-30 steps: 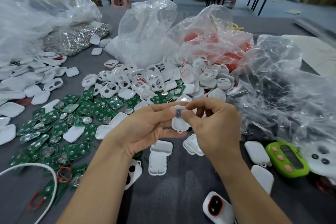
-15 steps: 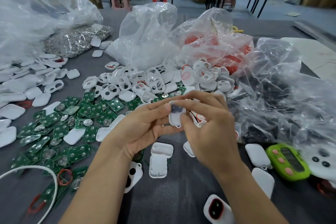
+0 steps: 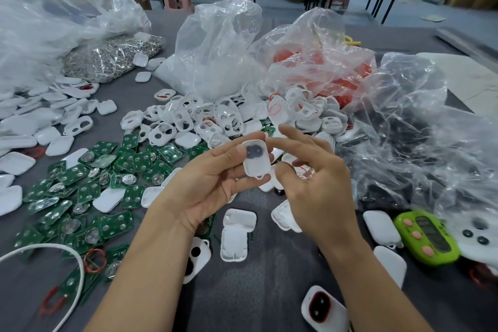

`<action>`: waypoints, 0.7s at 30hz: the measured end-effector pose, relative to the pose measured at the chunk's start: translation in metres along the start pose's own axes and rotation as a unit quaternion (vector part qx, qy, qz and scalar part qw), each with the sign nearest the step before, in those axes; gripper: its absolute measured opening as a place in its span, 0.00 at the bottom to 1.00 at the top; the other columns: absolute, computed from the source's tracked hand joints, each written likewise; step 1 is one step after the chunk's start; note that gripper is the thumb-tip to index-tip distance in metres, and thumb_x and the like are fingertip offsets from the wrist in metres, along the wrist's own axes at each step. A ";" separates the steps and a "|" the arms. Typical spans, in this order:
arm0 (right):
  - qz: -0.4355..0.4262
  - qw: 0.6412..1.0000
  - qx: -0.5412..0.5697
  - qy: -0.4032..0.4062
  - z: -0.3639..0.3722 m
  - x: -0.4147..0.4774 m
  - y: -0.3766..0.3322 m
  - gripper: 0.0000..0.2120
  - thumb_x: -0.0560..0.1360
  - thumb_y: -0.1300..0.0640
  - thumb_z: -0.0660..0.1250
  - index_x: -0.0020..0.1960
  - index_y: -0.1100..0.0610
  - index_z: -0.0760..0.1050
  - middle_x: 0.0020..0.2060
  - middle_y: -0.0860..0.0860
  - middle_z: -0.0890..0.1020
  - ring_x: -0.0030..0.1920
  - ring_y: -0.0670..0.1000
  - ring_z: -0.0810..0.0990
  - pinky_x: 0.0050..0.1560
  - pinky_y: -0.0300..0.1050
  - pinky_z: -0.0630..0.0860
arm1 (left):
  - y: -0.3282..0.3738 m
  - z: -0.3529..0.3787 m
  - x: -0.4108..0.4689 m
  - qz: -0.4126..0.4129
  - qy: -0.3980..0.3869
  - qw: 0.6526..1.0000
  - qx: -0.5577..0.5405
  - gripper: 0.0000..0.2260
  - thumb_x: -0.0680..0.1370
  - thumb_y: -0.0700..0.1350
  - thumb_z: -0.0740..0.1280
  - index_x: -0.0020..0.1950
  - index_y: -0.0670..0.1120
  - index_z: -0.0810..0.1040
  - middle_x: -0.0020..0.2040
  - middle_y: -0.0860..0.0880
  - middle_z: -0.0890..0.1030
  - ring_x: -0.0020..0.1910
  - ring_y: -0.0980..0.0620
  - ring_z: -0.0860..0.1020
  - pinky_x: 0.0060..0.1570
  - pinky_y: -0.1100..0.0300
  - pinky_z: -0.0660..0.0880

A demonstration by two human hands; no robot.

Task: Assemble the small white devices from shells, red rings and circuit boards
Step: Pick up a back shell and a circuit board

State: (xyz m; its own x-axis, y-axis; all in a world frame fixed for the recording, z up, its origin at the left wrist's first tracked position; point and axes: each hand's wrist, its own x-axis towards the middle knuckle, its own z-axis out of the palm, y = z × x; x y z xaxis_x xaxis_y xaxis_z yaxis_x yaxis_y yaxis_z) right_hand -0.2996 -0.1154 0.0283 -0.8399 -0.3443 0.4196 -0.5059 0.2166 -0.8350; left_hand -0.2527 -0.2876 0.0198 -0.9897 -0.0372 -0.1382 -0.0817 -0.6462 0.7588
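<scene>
Right hand [image 3: 318,188] lifted off small white plastic shell [image 3: 256,167], fingers loose, empty; left hand [image 3: 210,186] pinches shell, dark insert [image 3: 254,150] apparently seated. Unfitted: green circuit boards [image 3: 140,160], bagged red rings [image 3: 304,59].

A strip of bare grey worktop [image 3: 256,299] is lying open at the near middle. Scattered green circuit boards [image 3: 89,197] are crowding the left. A heap of white plastic shells [image 3: 215,121] is blocking the far reach. Crumpled clear plastic bags [image 3: 417,143] are walling off the right, above a lime-green handheld device [image 3: 428,237].
</scene>
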 end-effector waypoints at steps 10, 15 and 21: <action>0.061 0.995 -0.073 0.032 -0.009 0.007 0.013 0.21 0.76 0.63 0.70 0.61 0.41 0.83 0.62 0.41 0.80 0.60 0.34 0.76 0.63 0.35 0.72 | 0.007 0.000 -0.004 0.020 0.041 0.999 -0.027 0.13 0.76 0.44 0.67 0.56 0.44 0.88 0.60 0.41 0.84 0.55 0.46 0.86 0.46 0.54 0.84; 0.094 0.978 -0.187 -0.008 0.005 0.038 0.011 0.10 0.78 0.56 0.70 0.56 0.46 0.86 0.50 0.47 0.86 0.56 0.48 0.81 0.61 0.42 0.75 | 0.018 -0.009 -0.007 0.050 0.080 0.992 -0.083 0.13 0.76 0.47 0.67 0.53 0.44 0.88 0.57 0.43 0.86 0.51 0.51 0.86 0.41 0.57 0.84; 0.058 0.903 -0.418 -0.079 0.040 0.101 0.021 0.13 0.76 0.50 0.71 0.59 0.51 0.82 0.54 0.53 0.82 0.63 0.58 0.74 0.66 0.52 0.65 | 0.020 -0.013 -0.007 0.063 0.082 0.990 -0.093 0.13 0.77 0.48 0.65 0.51 0.46 0.89 0.56 0.43 0.87 0.52 0.51 0.86 0.41 0.57 0.84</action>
State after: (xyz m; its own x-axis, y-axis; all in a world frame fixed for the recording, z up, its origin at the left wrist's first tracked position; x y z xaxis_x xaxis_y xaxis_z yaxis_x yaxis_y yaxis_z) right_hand -0.3874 -0.1821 0.0396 -0.8918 -0.3868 0.2347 -0.4431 0.8512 -0.2813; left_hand -0.2459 -0.3106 0.0279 -0.9573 -0.2391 -0.1624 0.0794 -0.7576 0.6478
